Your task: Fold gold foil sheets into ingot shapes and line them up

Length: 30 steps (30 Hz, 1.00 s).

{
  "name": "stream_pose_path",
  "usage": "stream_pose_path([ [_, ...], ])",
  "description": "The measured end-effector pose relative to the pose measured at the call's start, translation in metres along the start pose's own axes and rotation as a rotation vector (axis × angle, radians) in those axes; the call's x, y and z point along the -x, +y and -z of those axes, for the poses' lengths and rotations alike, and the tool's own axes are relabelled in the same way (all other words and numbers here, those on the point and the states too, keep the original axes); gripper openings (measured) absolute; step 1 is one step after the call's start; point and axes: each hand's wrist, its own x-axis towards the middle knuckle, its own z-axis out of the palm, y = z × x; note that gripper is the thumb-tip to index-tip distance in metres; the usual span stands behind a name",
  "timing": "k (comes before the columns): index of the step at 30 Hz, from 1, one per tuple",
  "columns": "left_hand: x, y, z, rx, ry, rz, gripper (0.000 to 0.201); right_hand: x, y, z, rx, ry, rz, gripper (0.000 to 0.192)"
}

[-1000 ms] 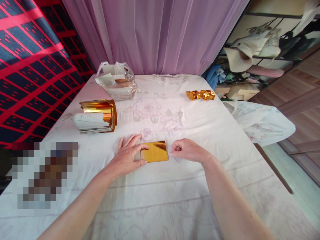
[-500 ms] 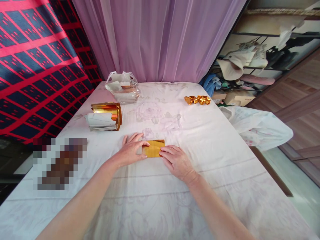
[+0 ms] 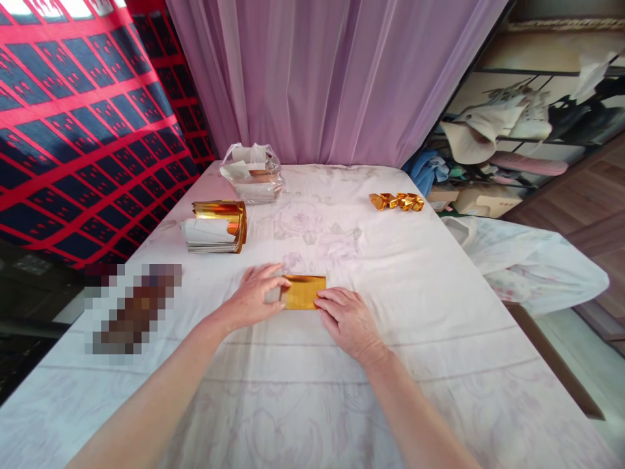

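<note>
hands meet at the gold foil sheet (image 3: 303, 291) lying flat on the counter (image 3: 439, 273): our left hand (image 3: 254, 301) pins its left end with spread fingers, our right hand (image 3: 347, 319) presses its right edge, neither gripping.

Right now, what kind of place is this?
Probably a room in a home, set up for paper craft: a cloth-covered table, a purple curtain, and cluttered shelves with clothes.

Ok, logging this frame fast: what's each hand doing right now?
Left hand: open, pressing the gold foil sheet's left end.
Right hand: open, fingers flat on the sheet's right edge.
</note>
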Motion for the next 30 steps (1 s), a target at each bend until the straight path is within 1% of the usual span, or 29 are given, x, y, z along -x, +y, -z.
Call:
stream_pose_path([
  [2,0.007,0.010,-0.010,0.038,0.131,0.073,0.029,0.000,0.000,0.000,-0.009,-0.008,-0.005,0.020],
  [4,0.013,0.020,-0.019,0.054,0.196,0.083,0.023,0.000,0.000,0.000,-0.016,-0.012,-0.015,0.019],
  [7,0.018,0.030,-0.029,0.003,0.220,0.003,0.012,-0.001,-0.001,0.000,-0.026,-0.009,-0.031,0.019],
  [11,0.020,0.029,-0.032,-0.088,0.254,-0.054,0.007,-0.001,-0.002,0.001,-0.035,0.002,-0.032,0.019],
  [15,0.020,0.020,-0.031,-0.109,0.277,-0.055,0.008,-0.002,-0.002,0.003,-0.054,0.006,-0.043,0.019],
  [19,0.019,0.013,-0.031,-0.108,0.261,-0.069,0.011,-0.002,-0.002,0.003,-0.064,0.003,-0.063,0.019],
  [25,0.017,0.011,-0.029,-0.129,0.234,-0.088,0.009,-0.002,-0.003,0.003,-0.080,-0.002,-0.070,0.017],
  [30,0.018,0.010,-0.029,-0.123,0.236,-0.100,0.015,-0.002,0.001,0.003,-0.077,-0.014,-0.054,0.017],
])
